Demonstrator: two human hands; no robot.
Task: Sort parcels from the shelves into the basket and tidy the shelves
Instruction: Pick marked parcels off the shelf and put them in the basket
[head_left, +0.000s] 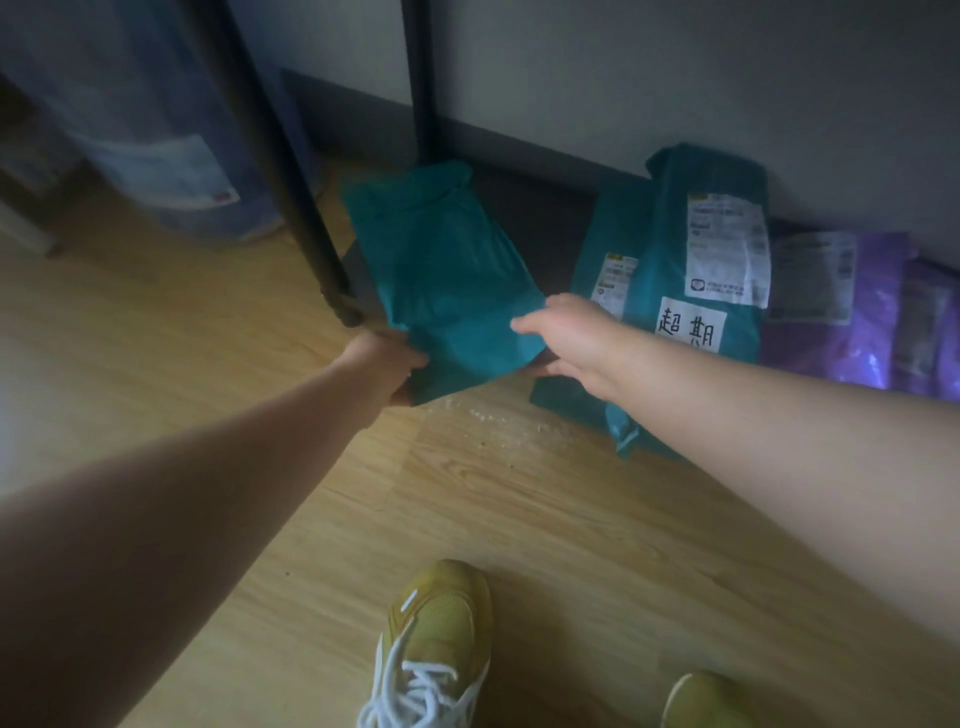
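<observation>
A plain teal parcel (441, 270) leans against the dark wall base, its near end off the wooden floor. My left hand (387, 366) grips its lower left corner. My right hand (566, 338) holds its lower right edge, fingers over the top and thumb beneath. Just right of it stand two more teal parcels: a tall one (711, 270) with a white shipping label and a white handwritten sticker, and a shorter one (605, 270) partly behind my right hand. No basket is in view.
Two black shelf legs (311, 218) rise at the left, one foot touching the floor by my left hand. Purple parcels (852, 312) lean on the wall at the far right. A blue bag (171, 156) stands behind the legs. My yellow shoes (436, 644) are below.
</observation>
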